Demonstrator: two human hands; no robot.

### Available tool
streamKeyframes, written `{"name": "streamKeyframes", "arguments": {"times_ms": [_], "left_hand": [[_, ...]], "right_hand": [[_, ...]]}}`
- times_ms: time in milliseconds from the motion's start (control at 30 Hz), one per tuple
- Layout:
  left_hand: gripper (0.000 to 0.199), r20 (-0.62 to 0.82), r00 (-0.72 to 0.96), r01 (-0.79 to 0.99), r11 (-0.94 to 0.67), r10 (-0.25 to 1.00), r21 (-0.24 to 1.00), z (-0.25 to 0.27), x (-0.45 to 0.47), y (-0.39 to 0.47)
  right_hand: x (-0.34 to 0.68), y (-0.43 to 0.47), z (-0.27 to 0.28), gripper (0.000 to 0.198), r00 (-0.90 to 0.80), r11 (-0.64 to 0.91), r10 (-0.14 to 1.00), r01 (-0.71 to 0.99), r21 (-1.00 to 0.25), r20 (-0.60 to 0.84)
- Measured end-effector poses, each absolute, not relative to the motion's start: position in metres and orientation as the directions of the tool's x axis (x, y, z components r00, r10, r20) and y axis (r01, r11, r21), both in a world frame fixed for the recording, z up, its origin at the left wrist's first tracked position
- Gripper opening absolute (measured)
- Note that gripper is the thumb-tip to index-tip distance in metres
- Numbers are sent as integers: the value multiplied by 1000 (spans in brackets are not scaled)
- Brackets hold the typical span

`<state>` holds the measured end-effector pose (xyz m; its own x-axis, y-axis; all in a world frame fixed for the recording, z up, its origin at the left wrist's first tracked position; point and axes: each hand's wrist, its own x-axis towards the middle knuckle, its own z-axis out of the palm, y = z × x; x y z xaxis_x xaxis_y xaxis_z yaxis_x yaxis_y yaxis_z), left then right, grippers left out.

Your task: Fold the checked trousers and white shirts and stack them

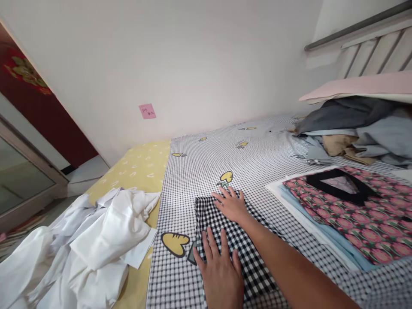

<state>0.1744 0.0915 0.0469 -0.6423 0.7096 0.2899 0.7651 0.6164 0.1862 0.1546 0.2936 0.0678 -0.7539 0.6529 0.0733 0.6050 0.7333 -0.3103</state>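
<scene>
A black-and-white checked garment [255,266] lies on the bed in front of me, its far edge doubled over; its exact kind is hard to tell. My left hand [222,270] rests palm down on its left side, fingers spread. Farther away, my right hand [232,208] presses flat near the upper end of the cloth, fingers also apart. Part of the garment is hidden under my right forearm. Neither hand grips anything. Beneath the cloth, the bedsheet [199,171] has a fine grid with yellow printed shapes.
Crumpled white clothes [99,240] are heaped at left on the sheet's yellow strip. On the right sits a stack of folded clothes topped by a pink patterned top [357,223]. Behind it is a grey and tan clothes pile [354,124]. A white wall [209,64] bounds the far side.
</scene>
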Motion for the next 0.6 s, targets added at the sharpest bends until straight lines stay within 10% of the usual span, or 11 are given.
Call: {"name": "streamKeyframes", "arguments": {"times_ms": [600], "left_hand": [[57,281,-625,779,605,728,163,54,172,88]], "right_hand": [[319,225,50,55,-758,788,615,593,-165,216]]}}
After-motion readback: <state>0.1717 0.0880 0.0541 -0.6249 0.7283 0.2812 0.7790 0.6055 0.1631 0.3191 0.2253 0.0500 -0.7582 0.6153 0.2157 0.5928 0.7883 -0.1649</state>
